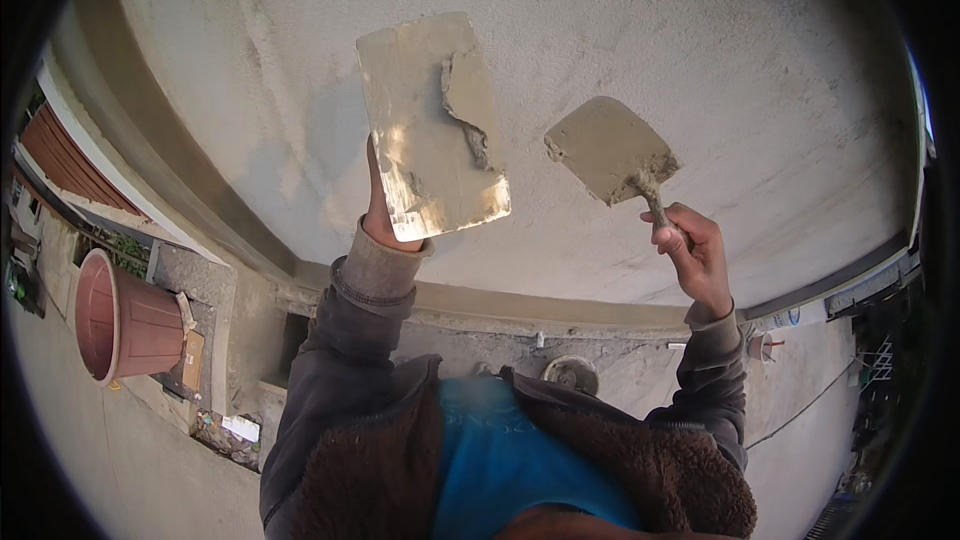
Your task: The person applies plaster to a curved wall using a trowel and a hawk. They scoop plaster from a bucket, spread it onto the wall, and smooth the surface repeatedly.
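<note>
My left hand (377, 215) holds up a rectangular plasterer's hawk (410, 90) from behind. The plate hides its fingers and grip. A ridge of wet grey plaster (462, 105) lies on the hawk's face, and light glints off its lower edge. To the right, my right hand (697, 252) is closed around the handle of a broad trowel (605, 145). Grey plaster smears the trowel's blade and the base of its handle. The two tools are apart, both in front of a large grey plastered wall (720, 60).
A darker band (165, 130) edges the wall at left. Below left stands a large reddish-brown tub (150, 330) near some rubble. A round bucket (572, 374) sits on the ground at the wall's foot, and a small pot (762, 347) stands farther right.
</note>
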`<state>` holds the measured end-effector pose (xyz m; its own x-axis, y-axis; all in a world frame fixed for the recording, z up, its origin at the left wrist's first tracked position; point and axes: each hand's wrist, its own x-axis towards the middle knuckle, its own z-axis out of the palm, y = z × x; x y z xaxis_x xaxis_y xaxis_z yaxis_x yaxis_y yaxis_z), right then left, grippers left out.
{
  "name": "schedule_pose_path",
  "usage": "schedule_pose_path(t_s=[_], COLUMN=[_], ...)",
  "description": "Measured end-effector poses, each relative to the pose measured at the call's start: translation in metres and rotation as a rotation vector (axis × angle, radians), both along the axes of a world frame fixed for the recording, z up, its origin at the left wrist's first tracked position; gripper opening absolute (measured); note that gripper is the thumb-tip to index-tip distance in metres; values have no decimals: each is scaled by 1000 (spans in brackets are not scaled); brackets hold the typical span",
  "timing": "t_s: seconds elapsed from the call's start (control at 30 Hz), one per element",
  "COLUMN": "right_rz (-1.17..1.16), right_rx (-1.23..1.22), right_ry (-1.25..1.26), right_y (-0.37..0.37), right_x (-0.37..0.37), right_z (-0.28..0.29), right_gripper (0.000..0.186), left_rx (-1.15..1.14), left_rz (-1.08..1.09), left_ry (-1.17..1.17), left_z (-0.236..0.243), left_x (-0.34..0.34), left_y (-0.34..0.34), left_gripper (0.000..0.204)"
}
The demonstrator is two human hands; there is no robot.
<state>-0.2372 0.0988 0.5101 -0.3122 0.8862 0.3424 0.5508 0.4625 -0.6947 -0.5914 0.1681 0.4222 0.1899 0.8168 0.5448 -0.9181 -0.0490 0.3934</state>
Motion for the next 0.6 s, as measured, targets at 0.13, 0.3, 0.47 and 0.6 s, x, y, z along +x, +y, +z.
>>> schedule_pose_path(t_s=[0.13,0.3,0.47,0.6], right_rz=[-74,-72,-146,-291], right_rx=[790,1178,1398,1641], right_ry=[-189,-398,-395,-416], right_y=[-2,45,91,112], right_x=[-29,-56,-63,-77], right_z=[-21,-19,43,141], right_gripper=[19,36,34,26], left_rx=[-228,93,-285,-233], left_rz=[153,-308,-285,-226], left_ry=[-21,-298,-48,-147], left_z=[26,18,2,2], left_x=[7,10,1,-10], left_y=[6,20,-7,-14], left_gripper=[70,70,62,50])
